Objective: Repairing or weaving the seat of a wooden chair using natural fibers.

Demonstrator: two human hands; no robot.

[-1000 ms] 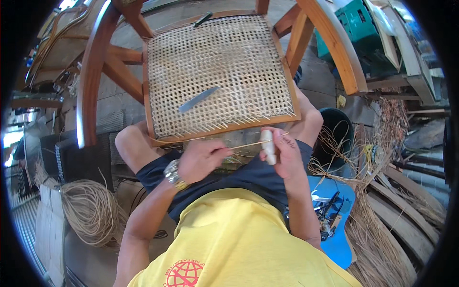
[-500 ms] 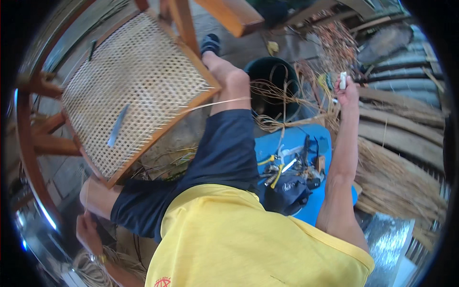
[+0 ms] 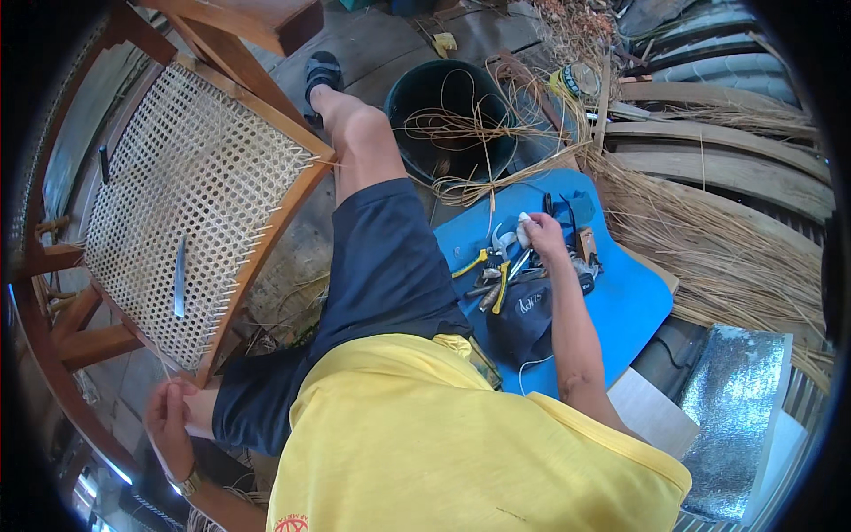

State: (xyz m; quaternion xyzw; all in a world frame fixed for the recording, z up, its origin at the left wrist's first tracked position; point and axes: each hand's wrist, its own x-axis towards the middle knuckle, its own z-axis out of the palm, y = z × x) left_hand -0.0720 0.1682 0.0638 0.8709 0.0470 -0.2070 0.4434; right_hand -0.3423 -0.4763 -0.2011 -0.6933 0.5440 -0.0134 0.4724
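A wooden chair frame [image 3: 257, 257] with a woven cane panel [image 3: 199, 168] leans against my legs on the left. At the panel's lower corner, my left hand [image 3: 168, 415] has its fingers closed on a thin cane strand [image 3: 165, 363] that runs up to the frame. A knife-like blade [image 3: 180, 279] lies on the weave, and a dark peg [image 3: 104, 165] stands at its left edge. My right hand [image 3: 546, 236] grips a small white object [image 3: 524, 218], its kind unclear, over tools on a blue surface [image 3: 634, 297]. Yellow-handled pruning shears [image 3: 498, 257] lie beside that hand.
A dark green bucket [image 3: 412, 164] with loose cane strands [image 3: 483, 133] stands beyond the blue surface. A dark cap [image 3: 521, 324] lies among the tools. Bundled fibres [image 3: 700, 239] and curved wooden slats [image 3: 727, 164] fill the right side, near a silvery foil sheet [image 3: 736, 417].
My right hand has come down and inward from the fibre bundles to the tools, still holding the white object. My left hand is now nearer the panel's lower corner. The whole view has shifted.
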